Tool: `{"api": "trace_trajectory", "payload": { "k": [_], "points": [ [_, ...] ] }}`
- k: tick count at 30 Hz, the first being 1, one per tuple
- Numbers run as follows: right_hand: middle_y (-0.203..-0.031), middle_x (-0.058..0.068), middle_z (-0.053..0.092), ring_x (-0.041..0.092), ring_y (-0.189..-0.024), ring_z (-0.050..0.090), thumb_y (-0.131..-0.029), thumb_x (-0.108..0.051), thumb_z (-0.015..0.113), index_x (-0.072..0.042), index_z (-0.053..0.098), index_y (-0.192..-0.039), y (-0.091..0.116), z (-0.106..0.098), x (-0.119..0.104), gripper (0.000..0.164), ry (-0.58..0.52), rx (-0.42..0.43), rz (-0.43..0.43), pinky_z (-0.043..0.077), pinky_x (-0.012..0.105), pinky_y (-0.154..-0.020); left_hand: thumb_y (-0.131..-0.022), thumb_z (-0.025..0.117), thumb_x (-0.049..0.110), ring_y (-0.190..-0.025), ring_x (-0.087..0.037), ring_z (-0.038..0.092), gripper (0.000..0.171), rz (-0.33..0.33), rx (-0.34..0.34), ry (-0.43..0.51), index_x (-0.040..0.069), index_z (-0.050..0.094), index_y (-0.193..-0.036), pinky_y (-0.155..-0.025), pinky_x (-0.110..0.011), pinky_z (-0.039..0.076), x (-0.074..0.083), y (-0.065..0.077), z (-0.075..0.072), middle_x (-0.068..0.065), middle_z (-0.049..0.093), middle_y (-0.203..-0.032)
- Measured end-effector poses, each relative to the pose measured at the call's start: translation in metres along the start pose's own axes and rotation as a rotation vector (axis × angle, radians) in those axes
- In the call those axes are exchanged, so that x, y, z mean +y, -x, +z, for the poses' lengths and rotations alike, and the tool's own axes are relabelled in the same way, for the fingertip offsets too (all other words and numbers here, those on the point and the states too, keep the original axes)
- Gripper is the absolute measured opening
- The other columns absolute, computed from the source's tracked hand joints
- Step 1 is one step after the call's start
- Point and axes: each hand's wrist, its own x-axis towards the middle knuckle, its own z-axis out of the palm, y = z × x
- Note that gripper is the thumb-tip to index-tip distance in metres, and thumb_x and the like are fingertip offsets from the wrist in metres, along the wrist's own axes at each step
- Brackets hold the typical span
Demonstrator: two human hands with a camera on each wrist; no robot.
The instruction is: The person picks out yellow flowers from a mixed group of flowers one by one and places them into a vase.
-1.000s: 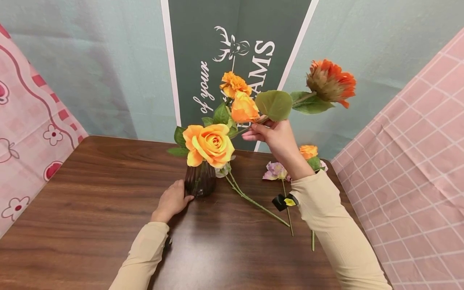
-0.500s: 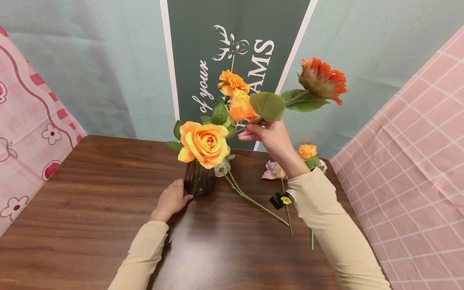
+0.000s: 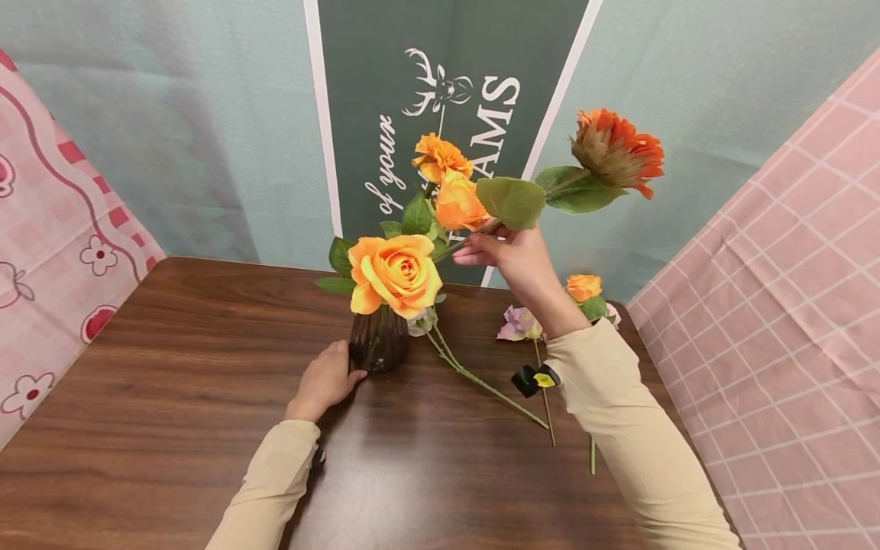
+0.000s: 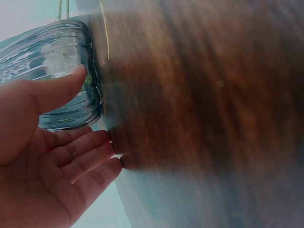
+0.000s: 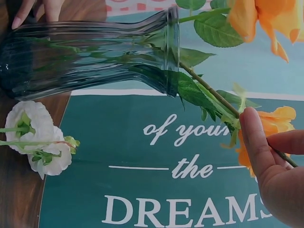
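Observation:
My right hand [image 3: 525,263] pinches the stem of an orange-red, many-petalled flower [image 3: 621,153] with large green leaves. In the right wrist view, the stem [image 5: 209,90] runs down from my fingers into the mouth of a dark ribbed glass vase [image 5: 95,61]. At the vase's base my left hand [image 3: 326,382] rests beside it, thumb [image 4: 66,88] against the glass, its other fingers fairly straight and reaching the table. Out of the vase rise a large yellow-orange rose [image 3: 399,273], an orange rose [image 3: 458,200] and an orange ruffled flower [image 3: 440,158].
White flowers [image 3: 422,321] on a long green stem lie right of the vase. Farther right lie a purple flower [image 3: 520,325] and an orange rose [image 3: 584,287] with a green stem. A brown wooden table [image 3: 206,367] is backed by a printed cloth [image 3: 371,76].
The orange-red flower and my right hand have shifted slightly left since a second ago. The large rose swung left, then back. My left hand has stayed at the vase.

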Motion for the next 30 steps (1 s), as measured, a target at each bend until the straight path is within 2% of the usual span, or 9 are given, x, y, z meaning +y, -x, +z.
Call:
{"api": "trace_trajectory", "payload": {
  "k": [5,17,22,30],
  "points": [
    [-0.082,0.017,0.054,0.021,-0.066,0.066,-0.087,0.017,0.043,0.005,0.045,-0.1,-0.001,-0.002,-0.002,0.018,-0.005,0.006,0.005,0.054,0.038,-0.066,-0.084,0.066,0.025,-0.099,-0.042,0.053,0.056,0.002,0.006,0.0,-0.014,0.044,-0.117,-0.083,-0.05,0.043,0.001,0.0,0.0,-0.027,0.052,-0.11],
    [-0.077,0.014,0.055,0.022,-0.063,0.066,-0.087,0.016,0.042,0.009,0.047,-0.089,-0.001,-0.008,-0.007,0.009,-0.008,0.026,0.021,0.054,0.036,-0.063,-0.084,0.066,0.025,-0.101,-0.041,0.053,0.056,-0.004,0.005,0.005,-0.014,0.043,-0.118,-0.083,-0.05,0.043,0.001,-0.001,0.001,-0.028,0.052,-0.111],
    [-0.078,0.016,0.054,0.021,-0.061,0.065,-0.087,0.016,0.041,0.015,0.045,-0.089,-0.001,-0.011,-0.012,0.004,0.009,0.023,0.008,0.054,0.035,-0.061,-0.084,0.066,0.024,-0.101,-0.042,0.053,0.057,-0.004,0.002,0.009,-0.014,0.043,-0.119,-0.083,-0.05,0.043,0.001,0.0,0.0,-0.028,0.052,-0.112],
    [-0.078,0.016,0.051,0.023,-0.062,0.065,-0.088,0.014,0.044,0.009,0.045,-0.086,-0.002,-0.012,-0.018,0.005,0.076,0.009,0.011,0.054,0.037,-0.062,-0.084,0.066,0.025,-0.101,-0.042,0.052,0.057,-0.005,0.002,0.01,-0.014,0.043,-0.119,-0.083,-0.05,0.043,0.0,0.0,0.0,-0.028,0.052,-0.112]
  ]
}}
